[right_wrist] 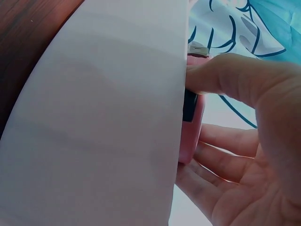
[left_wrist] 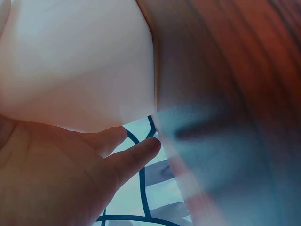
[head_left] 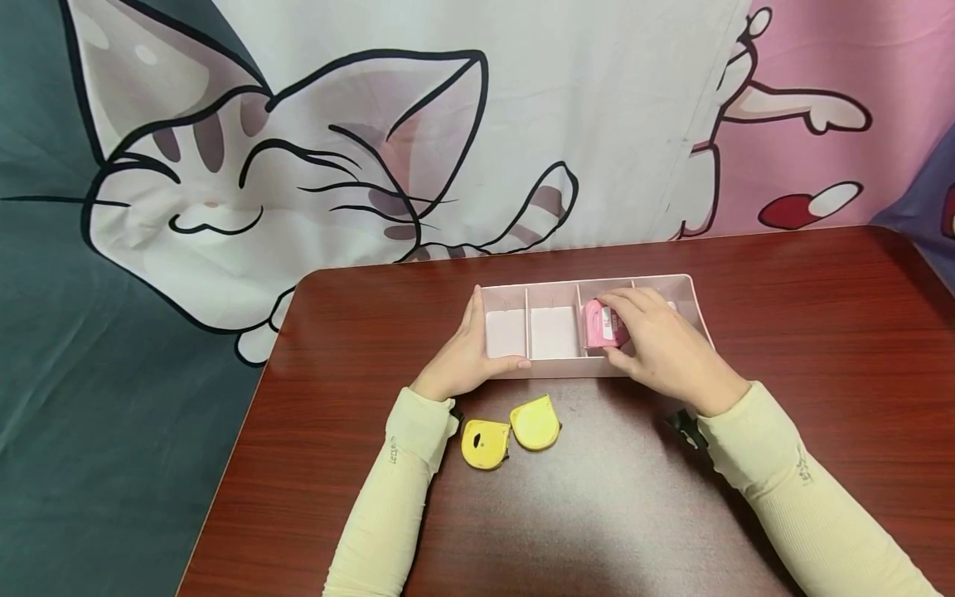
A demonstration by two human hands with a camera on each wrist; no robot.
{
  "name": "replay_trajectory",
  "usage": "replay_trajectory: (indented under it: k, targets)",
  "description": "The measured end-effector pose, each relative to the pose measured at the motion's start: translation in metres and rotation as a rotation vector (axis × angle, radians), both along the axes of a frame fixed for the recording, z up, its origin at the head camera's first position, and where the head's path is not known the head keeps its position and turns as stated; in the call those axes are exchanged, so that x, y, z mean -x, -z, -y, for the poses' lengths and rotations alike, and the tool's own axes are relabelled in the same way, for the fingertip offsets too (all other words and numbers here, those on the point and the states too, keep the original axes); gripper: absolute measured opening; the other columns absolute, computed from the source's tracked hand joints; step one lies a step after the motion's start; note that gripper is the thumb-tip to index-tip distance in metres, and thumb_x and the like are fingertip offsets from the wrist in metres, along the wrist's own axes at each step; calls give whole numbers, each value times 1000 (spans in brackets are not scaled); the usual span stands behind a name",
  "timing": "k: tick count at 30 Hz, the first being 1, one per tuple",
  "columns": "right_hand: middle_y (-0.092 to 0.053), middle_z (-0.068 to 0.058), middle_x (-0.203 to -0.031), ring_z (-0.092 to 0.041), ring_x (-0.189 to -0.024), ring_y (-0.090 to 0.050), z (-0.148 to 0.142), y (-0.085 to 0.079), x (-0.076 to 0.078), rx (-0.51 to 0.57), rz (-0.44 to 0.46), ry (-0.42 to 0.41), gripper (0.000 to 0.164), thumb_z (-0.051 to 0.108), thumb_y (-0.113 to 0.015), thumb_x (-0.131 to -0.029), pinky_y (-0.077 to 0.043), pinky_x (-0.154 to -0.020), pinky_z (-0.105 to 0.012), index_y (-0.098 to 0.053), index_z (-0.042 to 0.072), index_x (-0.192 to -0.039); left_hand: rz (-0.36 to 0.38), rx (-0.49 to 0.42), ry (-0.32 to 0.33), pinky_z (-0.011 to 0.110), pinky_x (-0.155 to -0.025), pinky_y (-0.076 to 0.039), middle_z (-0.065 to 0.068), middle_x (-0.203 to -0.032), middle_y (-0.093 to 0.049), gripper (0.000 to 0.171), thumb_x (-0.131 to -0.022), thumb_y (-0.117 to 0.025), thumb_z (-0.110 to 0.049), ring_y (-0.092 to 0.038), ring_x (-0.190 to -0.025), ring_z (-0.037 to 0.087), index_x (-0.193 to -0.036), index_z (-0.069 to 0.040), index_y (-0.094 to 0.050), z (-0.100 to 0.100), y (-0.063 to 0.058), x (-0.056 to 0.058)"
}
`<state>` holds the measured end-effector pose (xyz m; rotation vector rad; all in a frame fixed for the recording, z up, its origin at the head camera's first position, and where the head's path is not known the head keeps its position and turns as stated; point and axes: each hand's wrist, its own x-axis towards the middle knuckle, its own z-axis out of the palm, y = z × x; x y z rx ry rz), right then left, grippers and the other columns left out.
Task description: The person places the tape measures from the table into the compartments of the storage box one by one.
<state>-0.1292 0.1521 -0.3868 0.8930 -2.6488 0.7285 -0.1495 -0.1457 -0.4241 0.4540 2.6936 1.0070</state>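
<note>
A pale pink divided box (head_left: 555, 369) lies lengthwise on the table, its compartments facing up. At its left end my left hand (head_left: 466, 352) rests with straight fingers along the end wall and the thumb along the front wall. My right hand (head_left: 664, 348) pinches a pink tape measure (head_left: 597, 324) with a white label, inside the third compartment from the left. A metal tab (right_wrist: 198, 50) shows at the tape's end in the right wrist view. My right hand hides most of the rightmost compartment. Two yellow tape measures (head_left: 485, 444) lie in front of the box.
The dark red wooden table (head_left: 358, 514) ends at a back edge just behind the box. A cartoon cat curtain (head_left: 612, 124) hangs beyond it. A thin divider (head_left: 527, 323) separates the two left compartments, whose white floors show.
</note>
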Motion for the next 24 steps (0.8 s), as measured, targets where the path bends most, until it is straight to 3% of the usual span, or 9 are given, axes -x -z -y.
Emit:
replay_trajectory:
  k: [17,24]
  targets:
    - [-61,-29,-121,-45,-114,-54,-3,-5,8,-62,9,-25,61,1,-83,-75,-41,-102,-55,-56,-15,-127,14,0,7,40,-118,-26,10,-167,15,134,-80,-78,-59,-7,-153,24,-158,-14,21,0,-1,0]
    - [-60,-30,-123,-46,-115,-53,-4,-3,12,-79,27,-35,61,2,-84,-75,-41,-102,-55,-56,-15,-127,7,-2,6,41,-117,-26,14,-167,12,134,-80,-78,-60,-7,-153,24,-158,-12,20,0,0,0]
